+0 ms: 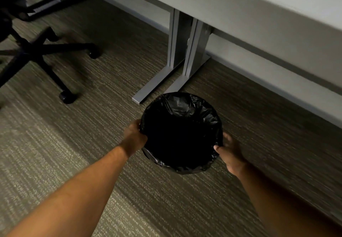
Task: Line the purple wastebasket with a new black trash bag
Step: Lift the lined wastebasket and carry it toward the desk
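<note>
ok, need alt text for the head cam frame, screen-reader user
Two bare hands, left hand and right hand, grip opposite sides of a round wastebasket lined with a crinkled black plastic trash bag folded over its rim, seen from above. It stands on striped grey-green carpet beside grey metal desk legs; a black wheeled office chair base stands at upper left.

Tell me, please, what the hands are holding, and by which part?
Both the left hand and right hand grip the bag-covered wastebasket at opposite sides of its rim.
</note>
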{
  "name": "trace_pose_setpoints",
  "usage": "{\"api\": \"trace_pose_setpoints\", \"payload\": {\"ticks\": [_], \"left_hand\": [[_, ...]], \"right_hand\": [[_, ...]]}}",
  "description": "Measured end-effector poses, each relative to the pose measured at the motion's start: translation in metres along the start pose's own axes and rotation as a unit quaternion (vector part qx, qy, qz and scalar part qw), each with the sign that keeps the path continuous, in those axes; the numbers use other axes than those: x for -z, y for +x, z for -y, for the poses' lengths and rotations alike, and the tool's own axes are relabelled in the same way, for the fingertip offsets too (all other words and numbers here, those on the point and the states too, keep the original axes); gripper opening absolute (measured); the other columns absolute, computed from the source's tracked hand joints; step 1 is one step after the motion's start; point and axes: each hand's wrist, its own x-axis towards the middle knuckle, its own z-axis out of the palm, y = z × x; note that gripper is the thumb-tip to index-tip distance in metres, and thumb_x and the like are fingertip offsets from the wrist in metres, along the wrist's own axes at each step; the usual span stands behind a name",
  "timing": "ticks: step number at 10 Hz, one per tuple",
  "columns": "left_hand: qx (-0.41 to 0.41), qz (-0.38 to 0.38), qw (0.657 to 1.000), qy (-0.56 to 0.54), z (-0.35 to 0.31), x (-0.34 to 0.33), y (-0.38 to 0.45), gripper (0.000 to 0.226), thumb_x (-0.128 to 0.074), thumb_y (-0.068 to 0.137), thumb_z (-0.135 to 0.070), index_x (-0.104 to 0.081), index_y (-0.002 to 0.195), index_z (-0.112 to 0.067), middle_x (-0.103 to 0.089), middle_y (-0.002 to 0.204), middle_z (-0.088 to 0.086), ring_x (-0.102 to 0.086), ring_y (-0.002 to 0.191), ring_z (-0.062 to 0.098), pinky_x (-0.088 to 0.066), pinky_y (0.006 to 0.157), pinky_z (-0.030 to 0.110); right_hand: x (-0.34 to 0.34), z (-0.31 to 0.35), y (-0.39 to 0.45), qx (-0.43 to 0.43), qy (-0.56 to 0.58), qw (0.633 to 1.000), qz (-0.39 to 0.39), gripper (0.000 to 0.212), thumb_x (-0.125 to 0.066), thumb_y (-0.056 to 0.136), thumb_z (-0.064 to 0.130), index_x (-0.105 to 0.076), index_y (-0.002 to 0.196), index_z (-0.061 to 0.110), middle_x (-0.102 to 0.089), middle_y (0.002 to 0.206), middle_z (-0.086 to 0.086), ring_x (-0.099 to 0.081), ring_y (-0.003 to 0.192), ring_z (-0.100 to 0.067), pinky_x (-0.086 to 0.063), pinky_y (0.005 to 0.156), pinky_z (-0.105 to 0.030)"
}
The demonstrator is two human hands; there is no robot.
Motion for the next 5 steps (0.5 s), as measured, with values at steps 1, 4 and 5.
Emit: {"api": "trace_pose_setpoints", "payload": {"ticks": [1,4,5], "left_hand": [[-0.011,0.023,1.000,0.009,0.003,0.003,-0.003,0.043,-0.060,0.084,0.004,-0.062,0.121,-0.016,-0.070,0.112,0.012,-0.066,0.107,0.029,-0.054,0.093,0.050],[-0.101,-0.015,0.967,0.235,-0.001,-0.001,-0.010,0.061,-0.052,0.090,0.002,-0.038,0.147,-0.015,-0.064,0.112,0.018,-0.059,0.109,0.037,-0.045,0.083,0.026],[-0.099,-0.004,0.960,0.261,-0.008,0.001,-0.021,0.069,-0.051,0.091,-0.004,-0.023,0.153,-0.015,-0.049,0.135,0.023,-0.050,0.120,0.039,-0.046,0.101,0.044]], "right_hand": [[-0.002,0.003,-0.003,0.018,-0.007,1.000,0.015,0.065,-0.056,0.088,-0.012,-0.040,0.144,0.015,-0.057,0.136,-0.012,-0.057,0.114,-0.018,-0.048,0.095,-0.034],[0.000,0.006,-0.009,0.040,-0.116,0.992,0.019,0.064,-0.056,0.094,0.003,-0.030,0.150,0.019,-0.050,0.144,-0.012,-0.049,0.129,-0.028,-0.043,0.100,-0.034],[-0.001,0.016,-0.023,0.075,-0.192,0.978,-0.003,0.059,-0.057,0.095,0.019,-0.033,0.149,0.020,-0.056,0.137,-0.014,-0.056,0.120,-0.030,-0.044,0.083,-0.022]]}}
